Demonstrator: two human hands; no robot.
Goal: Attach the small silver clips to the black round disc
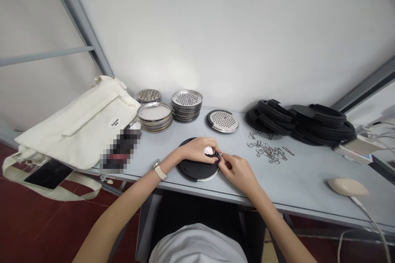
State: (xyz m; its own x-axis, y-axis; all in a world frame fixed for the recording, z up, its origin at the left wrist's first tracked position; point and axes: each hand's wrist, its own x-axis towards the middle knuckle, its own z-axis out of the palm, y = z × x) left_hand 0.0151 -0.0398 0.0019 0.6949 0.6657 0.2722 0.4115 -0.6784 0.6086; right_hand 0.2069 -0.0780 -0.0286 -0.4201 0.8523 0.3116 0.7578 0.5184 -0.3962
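The left hand [200, 151] lies curled over the black disc [196, 171], its thumb and forefinger pinching a small black tab [211, 155] near the disc's 2 o'clock edge. The right hand [237, 170], at about 3 o'clock, meets it there, thumb and forefinger pinched on a tiny shiny metal piece [219, 155] whose exact shape the fingers hide. The disc lies on the smooth grey table [247, 185], its face matte, a bright metal edge curving along 5 o'clock.

Reckoned from the disc, a perforated metal grater [224, 121] with a partial black rim lies near at 1 o'clock. A stack of round, rough-holed metal plates [187, 104] stands between 11 and 12; smoother shiny discs [154, 117] are piled towards 10:30. Bent-wire clips [271, 153] are scattered around 3 o'clock, below curved black rims [271, 117] heaped at 2. Farther off sit a rounded beige mouse [348, 187] around 3 and a soft white cloth bag [83, 131] between 9 and 10.
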